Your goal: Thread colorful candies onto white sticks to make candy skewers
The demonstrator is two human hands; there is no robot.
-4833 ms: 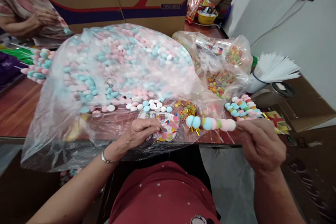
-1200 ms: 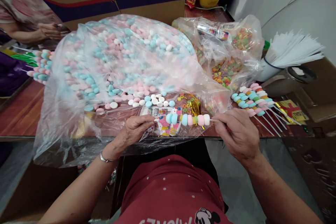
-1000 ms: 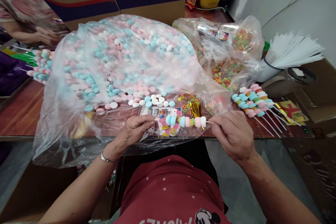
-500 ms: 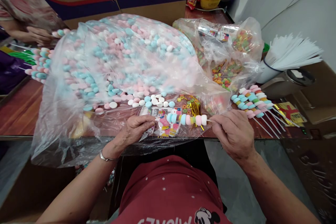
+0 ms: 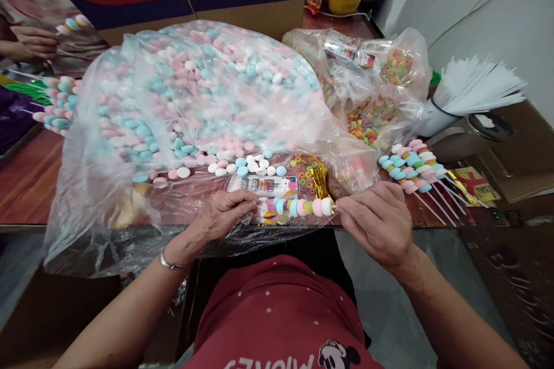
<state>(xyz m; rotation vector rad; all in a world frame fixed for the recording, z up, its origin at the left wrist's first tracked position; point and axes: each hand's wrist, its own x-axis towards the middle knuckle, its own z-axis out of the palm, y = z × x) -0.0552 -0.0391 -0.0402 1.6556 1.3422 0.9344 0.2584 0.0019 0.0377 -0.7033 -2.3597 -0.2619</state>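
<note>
My right hand [image 5: 377, 222] is closed around the bare stick of a marshmallow skewer [image 5: 306, 207], strung with blue, pink and white marshmallows and small fruit-coloured rings. The skewer lies level, its far end pointing left. My left hand [image 5: 225, 213] pinches the edge of a clear printed wrapper [image 5: 269, 210]. The skewer's left end overlaps this wrapper and seems to be inside its mouth. Just behind lies a stack of similar printed wrappers [image 5: 264, 185]. Gold twist ties [image 5: 320, 179] and ring candies [image 5: 302, 167] lie beyond the skewer.
A big clear bag of marshmallows [image 5: 208, 92] covers much of the table, loose marshmallows [image 5: 259, 166] at its front. Finished skewers [image 5: 413, 166] lie at right, near a container of white sticks [image 5: 476, 89] and a lidded mug [image 5: 467, 135]. At left, another person's hand [image 5: 37, 43] holds a skewer.
My right hand has moved the skewer left, so its end now overlaps the wrapper more. The other person's hand has lifted a skewer away from the big bag.
</note>
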